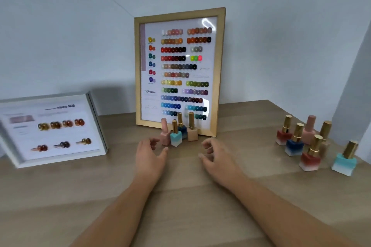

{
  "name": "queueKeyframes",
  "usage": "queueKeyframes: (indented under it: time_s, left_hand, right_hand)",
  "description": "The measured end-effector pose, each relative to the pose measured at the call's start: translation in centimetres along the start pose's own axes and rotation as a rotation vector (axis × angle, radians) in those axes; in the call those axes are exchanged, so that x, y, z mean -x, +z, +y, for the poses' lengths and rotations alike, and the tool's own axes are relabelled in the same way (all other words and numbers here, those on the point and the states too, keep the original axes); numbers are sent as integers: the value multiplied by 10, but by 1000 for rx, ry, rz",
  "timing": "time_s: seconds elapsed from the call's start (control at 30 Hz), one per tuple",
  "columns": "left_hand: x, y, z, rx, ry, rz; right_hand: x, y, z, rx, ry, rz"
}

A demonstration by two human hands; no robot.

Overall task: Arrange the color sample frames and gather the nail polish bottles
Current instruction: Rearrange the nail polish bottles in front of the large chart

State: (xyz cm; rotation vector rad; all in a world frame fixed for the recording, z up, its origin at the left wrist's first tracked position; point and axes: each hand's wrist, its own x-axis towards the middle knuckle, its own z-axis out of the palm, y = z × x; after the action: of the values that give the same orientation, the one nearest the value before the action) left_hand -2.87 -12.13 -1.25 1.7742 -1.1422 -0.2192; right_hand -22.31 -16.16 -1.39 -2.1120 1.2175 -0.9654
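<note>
A wooden-framed colour chart point(219, 70) stands upright against the wall at centre. A white-framed sample card point(94, 110) leans at the left. Several nail polish bottles stand close together in front of the wooden frame: a pink one point(165, 135), a light blue one point(176, 136), a dark blue one point(182, 129) and a beige one point(192, 132). My left hand point(149, 156) hovers open just left of them. My right hand point(215, 155) hovers open just to their right. Neither hand touches a bottle.
Another cluster of several bottles point(296, 142) stands at the right of the wooden table point(180, 196), with a light blue bottle point(345, 161) nearest the right edge. Walls close in behind and at the right.
</note>
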Motion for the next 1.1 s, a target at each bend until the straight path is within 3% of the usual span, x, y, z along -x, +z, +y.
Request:
queueKeyframes:
  time_s: [0.3,0.6,1.1]
  left_hand:
    - [-40,12,-8,0,-16,-111]
    - [-57,13,-14,75,17,-216]
    - [-8,-2,-1,152,26,-28]
  right_hand:
    - [-69,32,4,-36,73,149]
    - [-82,36,6,-29,37,96]
    - [-47,14,6,-143,103,94]
